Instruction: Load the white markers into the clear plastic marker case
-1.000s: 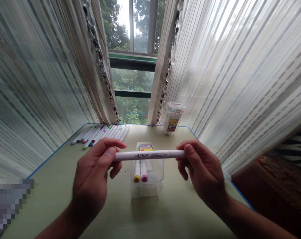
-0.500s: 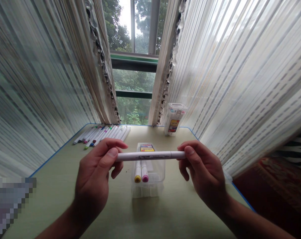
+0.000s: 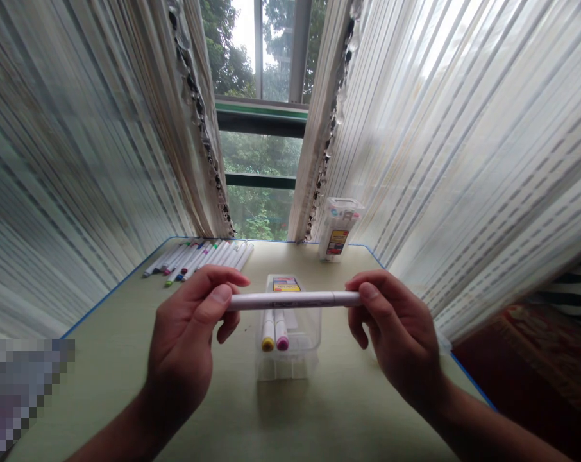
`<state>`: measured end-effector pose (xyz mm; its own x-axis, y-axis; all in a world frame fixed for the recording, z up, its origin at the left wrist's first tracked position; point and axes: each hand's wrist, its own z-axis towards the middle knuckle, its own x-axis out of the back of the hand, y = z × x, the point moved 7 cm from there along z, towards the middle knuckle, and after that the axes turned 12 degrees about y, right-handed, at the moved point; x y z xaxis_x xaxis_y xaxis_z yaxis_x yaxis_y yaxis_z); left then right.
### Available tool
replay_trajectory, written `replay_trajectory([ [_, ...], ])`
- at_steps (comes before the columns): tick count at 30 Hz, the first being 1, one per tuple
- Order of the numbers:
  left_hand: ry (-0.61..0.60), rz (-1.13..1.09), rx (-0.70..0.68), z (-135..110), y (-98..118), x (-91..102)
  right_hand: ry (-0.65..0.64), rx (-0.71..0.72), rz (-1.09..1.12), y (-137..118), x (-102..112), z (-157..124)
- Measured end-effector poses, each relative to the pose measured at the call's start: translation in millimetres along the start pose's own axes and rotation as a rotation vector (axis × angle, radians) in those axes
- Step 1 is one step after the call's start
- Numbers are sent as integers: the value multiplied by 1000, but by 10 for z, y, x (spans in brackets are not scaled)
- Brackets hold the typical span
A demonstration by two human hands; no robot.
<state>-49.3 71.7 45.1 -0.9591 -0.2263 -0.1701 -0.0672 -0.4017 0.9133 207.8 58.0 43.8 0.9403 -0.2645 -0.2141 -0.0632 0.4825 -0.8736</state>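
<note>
A white marker [image 3: 290, 299] is stretched level between my two hands, above the table. My left hand [image 3: 189, 333] pinches its left end between thumb and fingers. At the other end, my right hand [image 3: 396, 327] pinches it the same way. Behind and below the marker lies a clear plastic case [image 3: 304, 333] with a yellow and blue label. Inside it, side by side, are a yellow-ended marker [image 3: 268, 339] and a pink-ended marker [image 3: 282, 339]. The held marker covers part of the case.
Several white markers with coloured ends [image 3: 199, 260] lie in a row at the table's back left. A clear labelled case [image 3: 338, 231] stands upright at the back right. Pale curtains [image 3: 439, 160] flank the window behind the blue-edged table [image 3: 112, 385].
The marker has rolled slightly, so its printed label shows less. Both hands keep their pinch, and the whole view has shifted a little.
</note>
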Motion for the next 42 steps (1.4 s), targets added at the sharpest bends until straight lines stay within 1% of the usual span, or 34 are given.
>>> replay_trajectory([
  [13,23,30,7,-22,55,-15,-5,-11,0,-8,-13,14],
  [25,29,33,25,-6,44,-22,-29,-21,-30,1,-18,9],
  [42,22,41,-9,0,39,-20,7,11,-58,-2,16,-9],
])
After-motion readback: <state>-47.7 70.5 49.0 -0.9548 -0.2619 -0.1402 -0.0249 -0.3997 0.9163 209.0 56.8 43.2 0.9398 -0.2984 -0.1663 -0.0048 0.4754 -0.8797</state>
